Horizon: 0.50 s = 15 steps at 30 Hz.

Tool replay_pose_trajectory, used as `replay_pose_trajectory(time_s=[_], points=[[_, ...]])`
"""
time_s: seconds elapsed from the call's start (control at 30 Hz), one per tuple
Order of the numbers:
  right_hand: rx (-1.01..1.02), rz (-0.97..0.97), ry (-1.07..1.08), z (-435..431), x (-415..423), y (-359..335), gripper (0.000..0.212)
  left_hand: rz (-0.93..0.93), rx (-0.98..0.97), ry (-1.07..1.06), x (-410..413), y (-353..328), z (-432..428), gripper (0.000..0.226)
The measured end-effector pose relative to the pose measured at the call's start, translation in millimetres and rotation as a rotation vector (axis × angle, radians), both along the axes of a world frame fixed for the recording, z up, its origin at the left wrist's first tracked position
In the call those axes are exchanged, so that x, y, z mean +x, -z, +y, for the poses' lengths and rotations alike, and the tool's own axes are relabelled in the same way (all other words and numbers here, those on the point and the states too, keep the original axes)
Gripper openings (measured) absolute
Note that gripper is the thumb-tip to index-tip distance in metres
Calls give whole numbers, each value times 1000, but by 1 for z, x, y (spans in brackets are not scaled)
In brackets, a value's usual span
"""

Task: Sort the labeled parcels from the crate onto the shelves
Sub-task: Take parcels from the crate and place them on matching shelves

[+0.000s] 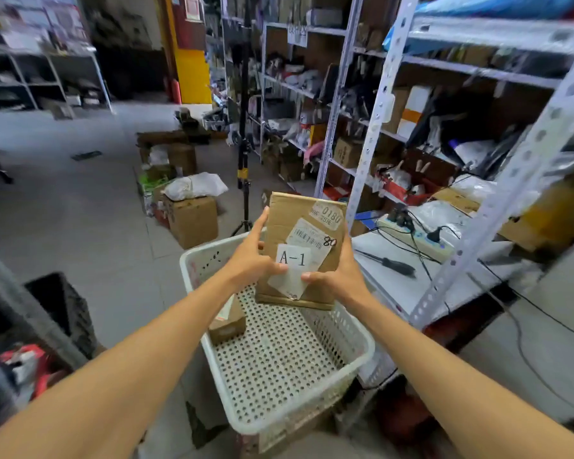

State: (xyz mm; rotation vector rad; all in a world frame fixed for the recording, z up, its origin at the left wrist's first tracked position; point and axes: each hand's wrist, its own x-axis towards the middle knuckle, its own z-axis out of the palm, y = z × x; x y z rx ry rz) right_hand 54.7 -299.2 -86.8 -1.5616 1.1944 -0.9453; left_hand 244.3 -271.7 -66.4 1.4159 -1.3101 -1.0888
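A flat brown cardboard parcel (304, 226) with a white "A-1" label and barcode stickers is held upright above the white perforated crate (358, 351). My left hand (254, 256) grips its left edge, thumb on the label. My right hand (337, 276) grips its right edge and lower corner. Inside the crate, a small brown box (227, 326) lies against the left wall, partly hidden by my left forearm. The metal shelves (375, 104) stand to the right, loaded with parcels.
A white table (408, 286) on the right carries a power strip (415, 235), cables and a black screwdriver (395, 266). Cardboard boxes (193, 220) and a tripod stand (244, 167) are on the floor ahead. A black crate (63, 309) sits at left.
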Motion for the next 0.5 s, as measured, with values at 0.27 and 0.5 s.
replay_pose_trajectory(time_s=[0.27,0.5], points=[[-56,17,7,96,-98,0,134,-72,14,22,-94,-3,90,115],[-21,51,180,163,-216,14,125,-76,74,194,-209,12,112,115]])
